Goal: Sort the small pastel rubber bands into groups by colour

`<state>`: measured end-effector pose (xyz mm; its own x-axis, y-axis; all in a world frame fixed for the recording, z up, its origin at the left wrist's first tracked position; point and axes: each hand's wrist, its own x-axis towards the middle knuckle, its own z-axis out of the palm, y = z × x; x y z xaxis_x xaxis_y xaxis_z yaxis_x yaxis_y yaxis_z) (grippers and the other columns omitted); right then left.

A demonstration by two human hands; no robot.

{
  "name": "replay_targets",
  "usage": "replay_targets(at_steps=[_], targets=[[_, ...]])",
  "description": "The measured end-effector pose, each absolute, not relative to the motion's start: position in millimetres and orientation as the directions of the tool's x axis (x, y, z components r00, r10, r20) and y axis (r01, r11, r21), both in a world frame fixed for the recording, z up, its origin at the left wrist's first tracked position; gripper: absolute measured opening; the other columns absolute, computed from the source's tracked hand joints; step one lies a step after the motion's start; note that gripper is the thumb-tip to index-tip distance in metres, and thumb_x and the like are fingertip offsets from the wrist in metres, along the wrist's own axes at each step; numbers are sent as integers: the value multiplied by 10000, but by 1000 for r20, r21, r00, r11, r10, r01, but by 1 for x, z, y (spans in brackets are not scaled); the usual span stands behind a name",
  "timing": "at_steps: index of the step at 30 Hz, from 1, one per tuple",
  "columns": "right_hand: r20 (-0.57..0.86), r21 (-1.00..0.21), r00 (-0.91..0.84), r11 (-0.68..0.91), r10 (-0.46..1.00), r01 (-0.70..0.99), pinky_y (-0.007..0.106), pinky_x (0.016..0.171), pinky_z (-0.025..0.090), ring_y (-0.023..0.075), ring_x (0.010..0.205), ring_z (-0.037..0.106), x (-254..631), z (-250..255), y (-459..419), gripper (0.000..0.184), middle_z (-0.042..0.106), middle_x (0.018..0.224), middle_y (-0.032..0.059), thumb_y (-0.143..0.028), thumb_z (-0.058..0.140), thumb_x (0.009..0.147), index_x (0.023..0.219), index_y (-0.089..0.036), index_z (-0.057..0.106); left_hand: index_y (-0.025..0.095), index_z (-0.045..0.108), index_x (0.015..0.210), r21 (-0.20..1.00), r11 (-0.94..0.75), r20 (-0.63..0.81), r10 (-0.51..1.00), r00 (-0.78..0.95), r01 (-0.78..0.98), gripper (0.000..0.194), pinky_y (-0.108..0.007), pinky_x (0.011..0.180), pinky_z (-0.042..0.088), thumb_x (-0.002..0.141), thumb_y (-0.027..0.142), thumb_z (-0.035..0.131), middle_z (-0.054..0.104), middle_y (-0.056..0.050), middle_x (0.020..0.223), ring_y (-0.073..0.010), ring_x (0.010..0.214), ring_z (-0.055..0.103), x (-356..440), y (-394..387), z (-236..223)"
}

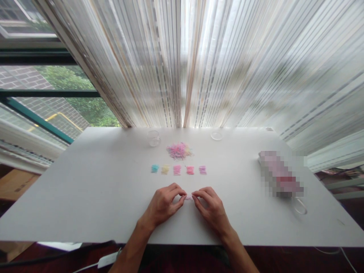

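My left hand [166, 201] and my right hand [212, 210] face each other low over the white table, each pinching thumb and forefinger together. Between their fingertips lie small pale pink pieces [189, 197], thin and short. What the fingertips themselves grip is too small to make out. Beyond my hands runs a row of small, neat bundles: teal [154, 168], yellow [165, 169], pink [177, 170], coral-pink [190, 170] and purple [202, 170]. Behind this row sits a loose heap of thin, mostly pink and purple pieces [180, 151], with some yellow ones at its right.
A clear round container [154, 139] stands at the back left of the heap, and a clear round lid [216, 135] lies at the back right. A blurred pinkish object with a white loop [280, 172] rests on the right. Sheer striped curtains [182, 76] hang along the table's far edge.
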<state>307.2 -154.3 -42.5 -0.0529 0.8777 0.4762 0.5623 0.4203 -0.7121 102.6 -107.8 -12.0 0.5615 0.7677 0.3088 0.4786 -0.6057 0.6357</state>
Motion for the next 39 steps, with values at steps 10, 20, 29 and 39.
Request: replay_targets(at_steps=[10, 20, 29, 39], targets=[[480, -709, -56, 424, 876, 564, 320, 728, 589, 196, 805, 657, 307, -41, -154, 109, 659, 861, 46, -205, 616, 959, 989, -241, 714, 208, 709, 994, 645, -579, 293, 790, 539, 498, 101, -214, 662, 534, 946, 240, 627, 711, -34, 920, -118, 693, 631, 104, -112, -15], [468, -724, -67, 426, 881, 542, 319, 737, 578, 192, 811, 652, 307, -44, -155, 115, 649, 876, 47, -197, 608, 972, 1013, -236, 709, 208, 709, 989, 652, -599, 327, 775, 540, 464, 103, -219, 691, 528, 964, 222, 610, 704, -34, 907, -133, 764, 656, 106, -110, -14], [467, -715, -68, 422, 882, 557, 332, 750, 576, 201, 836, 653, 308, -44, -155, 114, 658, 891, 52, -208, 611, 972, 1015, -234, 713, 213, 727, 950, 662, -591, 312, 777, 547, 461, 94, -207, 728, 516, 947, 202, 633, 711, -13, 900, -128, 813, 670, 100, -106, -16], [451, -728, -58, 404, 891, 554, 338, 781, 570, 206, 866, 653, 308, -46, -156, 112, 663, 915, 59, -194, 599, 973, 1017, -220, 699, 249, 772, 947, 628, -407, 304, 913, 272, 663, 109, -235, 644, 464, 920, 301, 679, 745, 8, 937, -106, 610, 544, 85, -59, -11]])
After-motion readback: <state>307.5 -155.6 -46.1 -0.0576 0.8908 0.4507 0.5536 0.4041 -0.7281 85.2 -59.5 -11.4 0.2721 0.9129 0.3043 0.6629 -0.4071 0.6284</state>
